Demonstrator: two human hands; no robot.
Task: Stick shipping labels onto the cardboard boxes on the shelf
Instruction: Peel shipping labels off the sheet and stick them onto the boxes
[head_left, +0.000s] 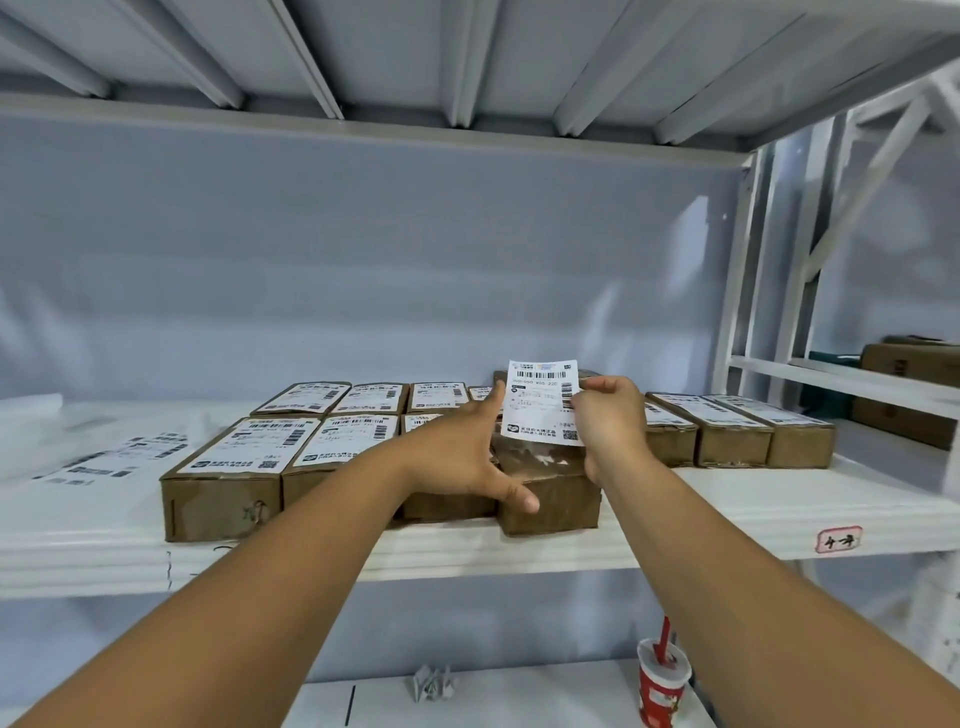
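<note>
Right hand (608, 421) fingers pinch shipping label (540, 400) above unlabelled cardboard box (556, 499); left hand (462, 457) fingers straight, thumb on box front.

A person's right hand (608, 423) is pinching a shipping label (543, 400) above an unlabelled cardboard box (553, 496) on a shelf (727, 512), left hand (465, 460) touching the label's edge.

White shelf (727, 501) with cardboard boxes (223, 501)

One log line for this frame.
right hand: pinches shipping label | left hand: thumb on bare cardboard box, finger at label edge | label: not stuck yet
</note>
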